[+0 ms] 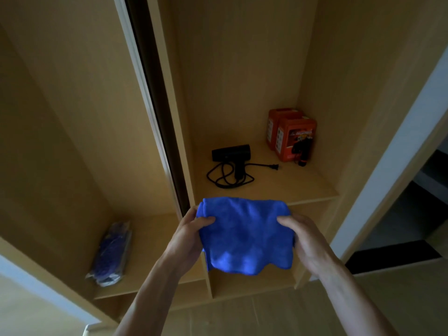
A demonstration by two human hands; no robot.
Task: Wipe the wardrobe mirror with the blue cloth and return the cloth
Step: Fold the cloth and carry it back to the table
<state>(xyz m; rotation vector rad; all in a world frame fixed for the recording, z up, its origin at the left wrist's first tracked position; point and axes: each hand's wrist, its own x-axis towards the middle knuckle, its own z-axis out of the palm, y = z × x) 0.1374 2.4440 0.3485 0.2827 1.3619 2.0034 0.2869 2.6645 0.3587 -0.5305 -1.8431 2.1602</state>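
A bright blue cloth point(244, 236) is folded over and held in the air in front of the open wardrobe, just below the front edge of a wooden shelf point(278, 187). My left hand point(191, 235) grips its left edge with the thumb on top. My right hand point(305, 235) pinches its right edge. A sliding door edge point(155, 110) with a pale frame and a dark strip runs up the middle left. I cannot tell which panel is the mirror; the left side repeats the wardrobe interior.
On the shelf lie a black hair dryer point(234, 156) with a coiled cord and two orange boxes point(292, 134) at the back right. A plastic bag with purple items point(112, 253) lies lower left. A white wall and a dark doorway point(409, 214) are at right.
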